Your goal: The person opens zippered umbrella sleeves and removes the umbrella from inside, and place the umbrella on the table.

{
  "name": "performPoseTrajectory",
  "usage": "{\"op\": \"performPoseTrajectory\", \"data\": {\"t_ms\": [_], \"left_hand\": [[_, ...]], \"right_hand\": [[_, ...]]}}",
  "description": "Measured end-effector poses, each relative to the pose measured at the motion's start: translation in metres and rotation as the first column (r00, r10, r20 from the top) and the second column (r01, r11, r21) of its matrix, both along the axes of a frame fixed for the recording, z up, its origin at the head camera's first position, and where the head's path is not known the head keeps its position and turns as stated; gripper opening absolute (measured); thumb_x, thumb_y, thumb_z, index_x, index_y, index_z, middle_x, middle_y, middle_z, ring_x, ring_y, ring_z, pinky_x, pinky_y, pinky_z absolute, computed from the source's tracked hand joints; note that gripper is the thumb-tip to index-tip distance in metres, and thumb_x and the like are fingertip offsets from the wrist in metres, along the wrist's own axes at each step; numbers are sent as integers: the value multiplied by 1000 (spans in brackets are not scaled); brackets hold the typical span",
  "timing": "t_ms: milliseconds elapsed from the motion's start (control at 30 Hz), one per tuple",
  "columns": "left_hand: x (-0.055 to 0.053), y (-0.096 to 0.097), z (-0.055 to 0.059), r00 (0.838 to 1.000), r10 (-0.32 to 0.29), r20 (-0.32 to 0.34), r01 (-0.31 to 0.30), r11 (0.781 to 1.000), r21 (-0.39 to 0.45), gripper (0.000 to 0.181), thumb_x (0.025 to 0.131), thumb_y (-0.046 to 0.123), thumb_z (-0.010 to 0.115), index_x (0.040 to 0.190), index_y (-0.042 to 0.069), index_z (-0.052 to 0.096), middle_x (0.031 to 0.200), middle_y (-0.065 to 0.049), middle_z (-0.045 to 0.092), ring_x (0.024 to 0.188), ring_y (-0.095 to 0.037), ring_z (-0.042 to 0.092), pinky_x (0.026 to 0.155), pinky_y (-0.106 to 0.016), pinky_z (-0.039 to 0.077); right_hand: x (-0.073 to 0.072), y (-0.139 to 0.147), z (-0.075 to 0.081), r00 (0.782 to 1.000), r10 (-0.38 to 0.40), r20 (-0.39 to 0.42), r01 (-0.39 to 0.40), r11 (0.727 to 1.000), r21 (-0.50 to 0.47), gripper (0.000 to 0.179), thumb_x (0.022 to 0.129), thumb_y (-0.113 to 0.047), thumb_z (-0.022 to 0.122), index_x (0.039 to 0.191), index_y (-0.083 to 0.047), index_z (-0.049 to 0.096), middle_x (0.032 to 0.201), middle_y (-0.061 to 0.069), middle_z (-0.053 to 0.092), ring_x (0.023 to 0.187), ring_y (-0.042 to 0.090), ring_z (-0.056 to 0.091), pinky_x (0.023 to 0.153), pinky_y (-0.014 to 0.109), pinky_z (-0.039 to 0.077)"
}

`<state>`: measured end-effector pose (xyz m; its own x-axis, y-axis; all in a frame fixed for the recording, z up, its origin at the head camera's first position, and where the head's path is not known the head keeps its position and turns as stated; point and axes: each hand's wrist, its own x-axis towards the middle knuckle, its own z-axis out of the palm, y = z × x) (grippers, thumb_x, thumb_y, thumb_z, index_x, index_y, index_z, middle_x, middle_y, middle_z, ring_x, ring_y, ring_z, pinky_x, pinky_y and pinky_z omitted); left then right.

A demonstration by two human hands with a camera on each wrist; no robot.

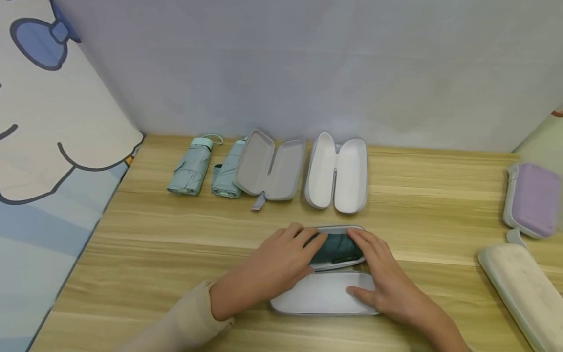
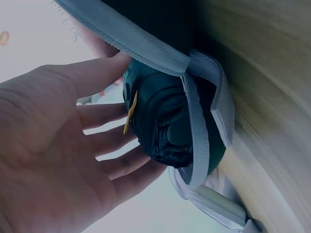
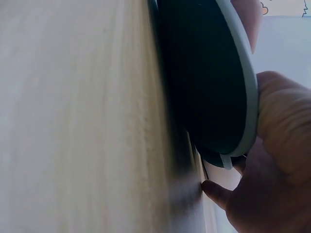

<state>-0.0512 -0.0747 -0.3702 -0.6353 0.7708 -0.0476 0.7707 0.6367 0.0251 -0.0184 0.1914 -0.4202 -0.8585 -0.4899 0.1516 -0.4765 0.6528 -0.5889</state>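
Note:
A dark green folded umbrella (image 1: 336,248) lies in the rear half of an opened zip case (image 1: 323,293), whose pale-lined front half lies flat toward me. Over the umbrella's left end, my left hand (image 1: 281,259) has its fingers, with the thumb at the case's near rim. In the left wrist view, thumb and fingers of the left hand (image 2: 63,126) meet the rolled umbrella (image 2: 160,116), which has a yellow tab. My right hand (image 1: 389,283) touches the umbrella's right end with its fingers, while the spread thumb rests on the front half.
Behind stand two opened cases, one grey (image 1: 288,168) and one white-lined (image 1: 352,176). Two pale teal folded umbrellas, one at far left (image 1: 191,166) and another (image 1: 227,171) partly under the grey case, lie beside them. At right are a purple case (image 1: 534,200) and a cream case (image 1: 523,288).

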Motion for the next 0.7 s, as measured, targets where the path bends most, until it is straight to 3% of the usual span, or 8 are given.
{"op": "performPoseTrajectory", "data": {"t_ms": [233, 367, 700], "left_hand": [[-4, 12, -4, 996, 3, -89, -8, 998, -57, 65, 97, 39, 74, 152, 12, 51, 136, -7, 64, 112, -22, 64, 84, -33, 60], [-7, 15, -9, 991, 5, -133, -11, 999, -47, 65, 93, 41, 78, 148, 13, 55, 128, -6, 67, 103, -21, 65, 77, -34, 59], [-14, 14, -15, 994, 41, -105, -37, 999, 32, 55, 86, 38, 76, 134, 14, 63, 116, -3, 69, 93, -19, 64, 68, -36, 57]], "right_hand": [[0, 0, -1, 1000, -3, -14, 3, 1000, 5, 117, 68, -10, 95, 164, -8, 28, 163, 13, 36, 147, 38, 36, 120, 6, 5], [0, 0, -1, 1000, -6, -17, 6, 1000, 8, 118, 68, -10, 96, 164, -7, 27, 163, 13, 36, 147, 38, 36, 120, 6, 4], [1, -1, 0, 999, -16, 42, 15, 1000, 14, 117, 73, -13, 94, 165, -7, 22, 167, 15, 31, 151, 38, 32, 119, 6, 3]]}}
